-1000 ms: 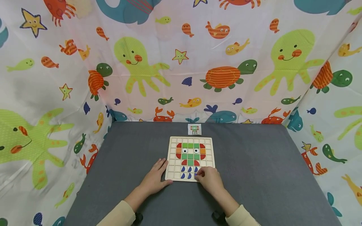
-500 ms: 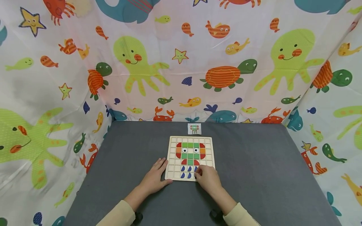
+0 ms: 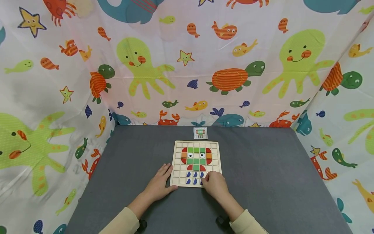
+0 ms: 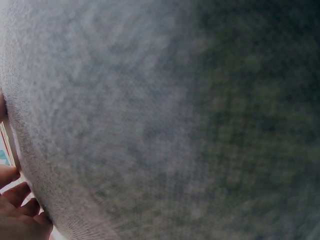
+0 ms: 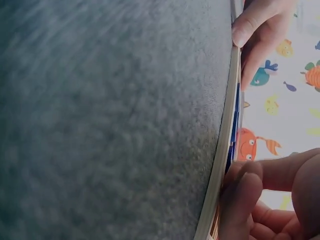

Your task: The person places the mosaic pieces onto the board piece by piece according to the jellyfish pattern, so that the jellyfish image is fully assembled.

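A pale wooden grid board point(image 3: 215, 164) lies on the grey cloth. It bears red, orange and green pieces, two round eye pieces point(image 3: 190, 155) and several blue quarter-circle pieces point(image 3: 195, 181). My left hand point(image 3: 156, 185) rests along the board's left edge, fingers extended and thumb at the front corner. With thumb and forefinger, my right hand point(image 3: 215, 184) pinches a blue quarter-circle piece point(image 3: 201, 182) in the front row, mostly hidden by the fingertips. In the right wrist view, the right hand's fingertips point(image 5: 242, 187) meet low over the board's edge.
Behind the board lies a small picture card point(image 3: 200, 133) showing a similar coloured figure. Grey cloth point(image 3: 263, 182) covers the table. A curtain point(image 3: 181, 32) printed with sea animals hangs at the back and both sides. Cloth fills most of the left wrist view.
My right hand has shifted slightly at the front right of the board, its fingers still at the same blue piece. The left hand stays at the board's edge.
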A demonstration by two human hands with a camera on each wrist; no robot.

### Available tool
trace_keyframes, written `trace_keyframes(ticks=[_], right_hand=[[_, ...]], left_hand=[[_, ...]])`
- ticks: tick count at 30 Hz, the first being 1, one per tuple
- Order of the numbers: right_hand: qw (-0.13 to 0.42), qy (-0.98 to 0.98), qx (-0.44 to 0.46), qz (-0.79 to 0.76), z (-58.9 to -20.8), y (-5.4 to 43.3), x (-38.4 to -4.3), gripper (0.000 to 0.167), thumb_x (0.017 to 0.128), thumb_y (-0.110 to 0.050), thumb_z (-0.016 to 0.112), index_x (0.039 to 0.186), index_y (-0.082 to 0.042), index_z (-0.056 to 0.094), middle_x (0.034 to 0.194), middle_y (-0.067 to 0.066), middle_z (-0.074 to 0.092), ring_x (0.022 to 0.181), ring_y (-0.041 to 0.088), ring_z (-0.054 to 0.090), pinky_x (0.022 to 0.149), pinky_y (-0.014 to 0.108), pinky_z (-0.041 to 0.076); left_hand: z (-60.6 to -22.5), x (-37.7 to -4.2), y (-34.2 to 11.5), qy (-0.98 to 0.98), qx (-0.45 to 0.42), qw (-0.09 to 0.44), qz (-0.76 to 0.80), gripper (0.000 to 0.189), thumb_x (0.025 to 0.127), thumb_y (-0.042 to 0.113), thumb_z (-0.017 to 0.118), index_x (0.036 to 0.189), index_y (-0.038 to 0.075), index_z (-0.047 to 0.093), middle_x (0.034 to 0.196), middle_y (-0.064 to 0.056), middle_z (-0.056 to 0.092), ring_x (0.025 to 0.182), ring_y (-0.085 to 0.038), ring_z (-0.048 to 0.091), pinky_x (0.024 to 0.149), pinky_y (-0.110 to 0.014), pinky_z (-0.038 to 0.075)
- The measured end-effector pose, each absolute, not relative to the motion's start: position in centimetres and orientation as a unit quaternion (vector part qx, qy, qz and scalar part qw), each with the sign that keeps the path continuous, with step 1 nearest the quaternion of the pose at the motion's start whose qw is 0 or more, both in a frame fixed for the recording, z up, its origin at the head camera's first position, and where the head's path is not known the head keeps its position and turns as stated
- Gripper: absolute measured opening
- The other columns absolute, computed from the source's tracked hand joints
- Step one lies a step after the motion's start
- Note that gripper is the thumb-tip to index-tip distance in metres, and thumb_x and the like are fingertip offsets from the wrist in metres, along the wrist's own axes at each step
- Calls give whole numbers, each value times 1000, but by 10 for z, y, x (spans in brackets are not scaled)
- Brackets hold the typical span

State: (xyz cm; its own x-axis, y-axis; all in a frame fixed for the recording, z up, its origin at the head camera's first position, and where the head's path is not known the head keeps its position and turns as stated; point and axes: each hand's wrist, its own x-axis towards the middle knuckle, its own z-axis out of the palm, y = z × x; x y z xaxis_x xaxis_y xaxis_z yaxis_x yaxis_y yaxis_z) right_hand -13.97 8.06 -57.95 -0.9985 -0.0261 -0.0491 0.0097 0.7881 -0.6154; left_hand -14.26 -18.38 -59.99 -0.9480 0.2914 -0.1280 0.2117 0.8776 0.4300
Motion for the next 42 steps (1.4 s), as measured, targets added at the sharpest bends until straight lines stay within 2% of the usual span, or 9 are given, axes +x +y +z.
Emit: trace_keyframes(ticks=[9, 14, 17, 21, 23, 26, 33, 42], right_hand=[[57, 929, 15, -366, -571, 89, -138, 30, 86, -16, 74, 60, -14, 61, 50, -4, 52, 45, 12, 49, 44, 27, 37], [36, 934, 17, -356, -567, 99, -144, 25, 86, -20, 77, 65, -14, 64, 54, -4, 52, 51, 13, 48, 48, 28, 36], [25, 937, -37, -346, -567, 102, -147, 18, 88, -20, 77, 72, -16, 69, 61, -7, 56, 55, 11, 48, 51, 27, 38], [33, 935, -179, -304, -573, 102, -151, 3, 90, -17, 77, 92, -17, 78, 77, -9, 63, 65, 5, 51, 60, 25, 45], [38, 930, -230, -285, -577, 101, -151, 11, 90, -15, 76, 100, -16, 79, 84, -8, 64, 70, 5, 53, 65, 27, 48], [48, 928, -250, -273, -582, 100, -152, 14, 89, -13, 77, 103, -15, 79, 83, -6, 64, 71, 6, 53, 67, 28, 50], [48, 925, -247, -283, -583, 103, -154, 9, 88, -10, 78, 96, -13, 78, 80, -6, 63, 70, 7, 53, 65, 28, 49], [51, 920, -191, -339, -565, 129, -151, 20, 89, -15, 79, 108, -13, 77, 83, -8, 64, 67, 4, 53, 61, 23, 47]], left_hand=[[-601, -143, -183, 963, 134, 91, 214, 95, 85, 54, 76, 158, 9, 34, 165, -12, 30, 155, -33, 22, 116, -54, 35], [-600, -143, -183, 963, 137, 91, 215, 95, 85, 52, 77, 158, 8, 34, 165, -12, 30, 154, -34, 22, 116, -55, 35], [-599, -143, -184, 963, 131, 90, 218, 95, 85, 51, 77, 158, 9, 34, 165, -11, 30, 155, -33, 22, 116, -54, 35], [-599, -142, -185, 965, 120, 89, 218, 95, 85, 51, 78, 158, 10, 34, 166, -9, 30, 155, -31, 21, 117, -53, 35], [-599, -142, -186, 965, 122, 89, 215, 95, 85, 51, 78, 158, 9, 35, 165, -10, 30, 155, -32, 22, 116, -54, 35], [-599, -141, -186, 965, 125, 89, 215, 95, 85, 52, 77, 158, 9, 35, 165, -11, 30, 155, -33, 22, 116, -55, 35], [-599, -142, -186, 964, 127, 84, 216, 94, 86, 52, 76, 158, 9, 35, 165, -12, 30, 154, -33, 23, 116, -55, 35], [-597, -144, -185, 958, 140, 99, 230, 95, 86, 50, 78, 158, 7, 33, 165, -13, 29, 155, -34, 21, 116, -56, 35]])
